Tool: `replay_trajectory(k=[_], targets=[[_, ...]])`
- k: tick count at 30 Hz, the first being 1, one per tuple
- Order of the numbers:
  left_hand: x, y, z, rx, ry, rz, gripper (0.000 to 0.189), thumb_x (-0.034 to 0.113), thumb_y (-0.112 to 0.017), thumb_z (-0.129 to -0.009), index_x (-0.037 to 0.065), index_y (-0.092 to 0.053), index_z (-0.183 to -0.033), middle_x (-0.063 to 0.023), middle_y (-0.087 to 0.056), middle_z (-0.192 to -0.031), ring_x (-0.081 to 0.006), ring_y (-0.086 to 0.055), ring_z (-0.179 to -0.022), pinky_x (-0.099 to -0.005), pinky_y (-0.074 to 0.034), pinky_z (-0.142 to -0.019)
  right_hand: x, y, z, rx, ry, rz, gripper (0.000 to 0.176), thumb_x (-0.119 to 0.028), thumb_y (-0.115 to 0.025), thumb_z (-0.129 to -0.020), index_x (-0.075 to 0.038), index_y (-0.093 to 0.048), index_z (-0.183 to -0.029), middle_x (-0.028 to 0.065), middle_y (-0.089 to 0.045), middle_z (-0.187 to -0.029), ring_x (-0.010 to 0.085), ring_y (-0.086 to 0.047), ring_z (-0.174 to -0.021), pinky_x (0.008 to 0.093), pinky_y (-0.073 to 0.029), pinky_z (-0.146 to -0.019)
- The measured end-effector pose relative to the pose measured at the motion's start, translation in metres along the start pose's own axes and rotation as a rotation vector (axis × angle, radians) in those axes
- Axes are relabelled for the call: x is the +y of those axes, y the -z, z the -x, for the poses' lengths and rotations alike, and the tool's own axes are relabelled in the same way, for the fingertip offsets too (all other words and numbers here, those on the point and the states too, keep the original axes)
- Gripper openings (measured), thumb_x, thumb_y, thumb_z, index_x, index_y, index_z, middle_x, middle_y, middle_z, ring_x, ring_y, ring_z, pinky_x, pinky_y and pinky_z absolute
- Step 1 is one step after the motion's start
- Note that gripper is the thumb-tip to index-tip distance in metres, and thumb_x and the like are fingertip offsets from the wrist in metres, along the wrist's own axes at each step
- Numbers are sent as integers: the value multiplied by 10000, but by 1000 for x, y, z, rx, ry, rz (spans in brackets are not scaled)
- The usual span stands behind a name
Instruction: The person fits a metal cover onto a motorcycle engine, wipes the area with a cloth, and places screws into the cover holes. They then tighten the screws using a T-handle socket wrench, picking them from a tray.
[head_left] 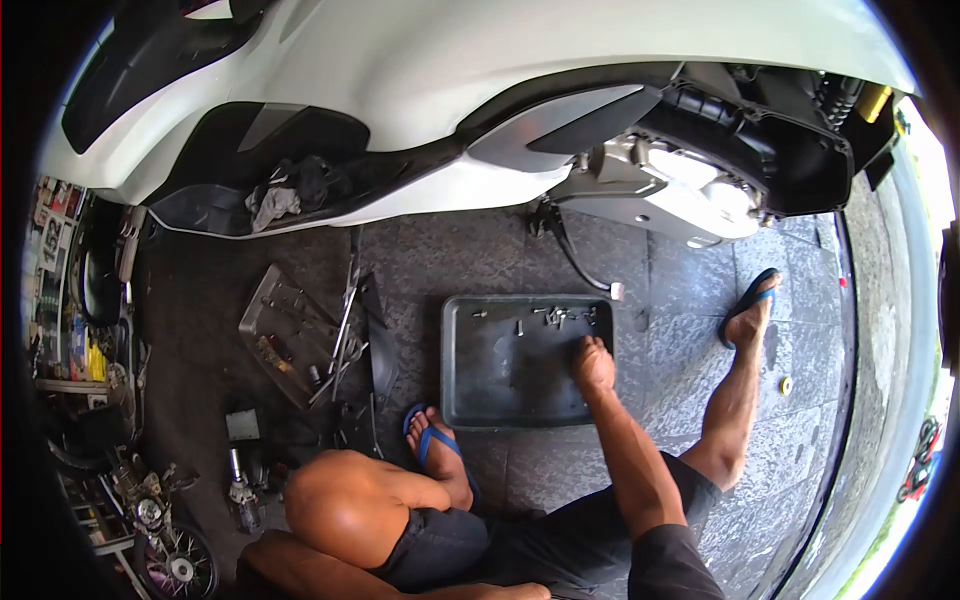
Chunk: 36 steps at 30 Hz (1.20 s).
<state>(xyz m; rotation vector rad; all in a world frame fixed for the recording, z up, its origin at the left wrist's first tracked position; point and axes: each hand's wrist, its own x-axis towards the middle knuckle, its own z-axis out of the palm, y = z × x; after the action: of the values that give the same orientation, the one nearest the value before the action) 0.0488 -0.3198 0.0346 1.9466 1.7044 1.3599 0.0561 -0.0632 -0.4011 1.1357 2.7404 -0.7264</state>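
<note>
A black rectangular tray (510, 385) lies on the floor in front of me. Several small bolts (556, 317) are scattered along its far side. Over the tray's right part is my right hand (594, 366), fingers curled together near the bolts; whatever they may hold is hidden. At the bottom edge of the view, only a strip of my left hand (522, 592) shows beside my dark shorts, its fingers cut off. Above the tray stands a white scooter (420, 60) with its side stand (575, 250) down and part of its engine side (690, 190) exposed.
Left of the tray sits a metal tray (285, 330) with tools and long metal rods (347, 315) beside it. A power tool (240, 490) lies near my bent knee. A tape roll (785, 385) is on the right floor. Shelves and a motorcycle wheel (178, 568) stand far left.
</note>
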Motion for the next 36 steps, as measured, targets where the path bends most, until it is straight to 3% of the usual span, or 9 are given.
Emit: replay_trajectory(k=[5, 7, 11, 15, 17, 23, 28, 34, 36], targets=[[-4, 30, -18, -224, -97, -89, 169, 102, -587, -817, 47, -617, -974, 3, -561, -796, -98, -549, -717, -218, -432, -643, -23, 41, 15, 41, 26, -98, 261, -232, -563, -903, -3, -621, -1014, 260, -667, -1018, 428, -650, -936, 496, -521, -802], [0, 20, -9, -297, -83, -83, 187, 107, -550, -831, 68, -608, -1005, 12, -561, -799, -92, -546, -722, -214, -438, -683, -28, 57, 5, 131, -40, -359, 224, -179, -642, -854, 0, -629, -988, 255, -672, -972, 405, -666, -921, 457, -527, -771], [-1, 20, -13, -294, -106, -79, 172, 113, -549, -839, 60, -613, -990, 3, -573, -788, -95, -557, -715, -219, -447, -674, -61, 132, -9, 521, 88, -604, 212, -126, -659, -860, 28, -626, -1002, 202, -693, -871, 285, -692, -802, 362, -526, -725], [3, 16, -14, -275, -133, -88, 157, 122, -548, -850, 50, -621, -969, -7, -589, -773, -99, -571, -707, -226, -460, -660, -101, 223, -29, 627, 167, -944, 237, -149, -643, -901, 58, -635, -1017, 92, -654, -816, 130, -604, -704, 265, -497, -650], [3, 12, -15, -259, -144, -98, 153, 126, -547, -855, 45, -624, -959, -13, -597, -766, -101, -579, -702, -230, -467, -654, -111, 254, -47, 702, 198, -817, 261, -151, -659, -868, 61, -643, -1020, 172, -701, -879, 221, -673, -822, 323, -510, -775], [3, -13, -7, 6, -162, -121, 145, 131, -565, -852, 22, -627, -924, -27, -600, -724, -110, -574, -640, -235, -463, -588, -132, 287, -83, 800, 281, -664, 285, -191, -643, -858, 43, -668, -1018, 205, -707, -905, 307, -694, -854, 369, -514, -802], [5, 20, -26, -187, -95, -57, 114, 132, -589, -830, 19, -592, -840, -33, -579, -688, -119, -554, -596, -240, -437, -542, -133, 288, -91, 830, 279, -554, 272, -202, -643, -854, 27, -676, -996, 198, -709, -911, 327, -692, -851, 378, -511, -796], [4, 20, -20, -201, -97, -67, 137, 145, -587, -835, 11, -605, -858, -49, -608, -715, -129, -592, -634, -245, -473, -575, -148, 294, -86, 807, 245, -528, 255, -219, -665, -849, 8, -677, -963, 179, -710, -887, 321, -692, -841, 394, -508, -778], [3, 23, -20, -183, -105, -68, 159, 152, -582, -839, 6, -616, -892, -58, -625, -735, -139, -610, -656, -253, -490, -596, -147, 292, -93, 937, 276, -571, 244, -224, -690, -843, 3, -669, -931, 167, -710, -865, 323, -690, -821, 392, -509, -760]])
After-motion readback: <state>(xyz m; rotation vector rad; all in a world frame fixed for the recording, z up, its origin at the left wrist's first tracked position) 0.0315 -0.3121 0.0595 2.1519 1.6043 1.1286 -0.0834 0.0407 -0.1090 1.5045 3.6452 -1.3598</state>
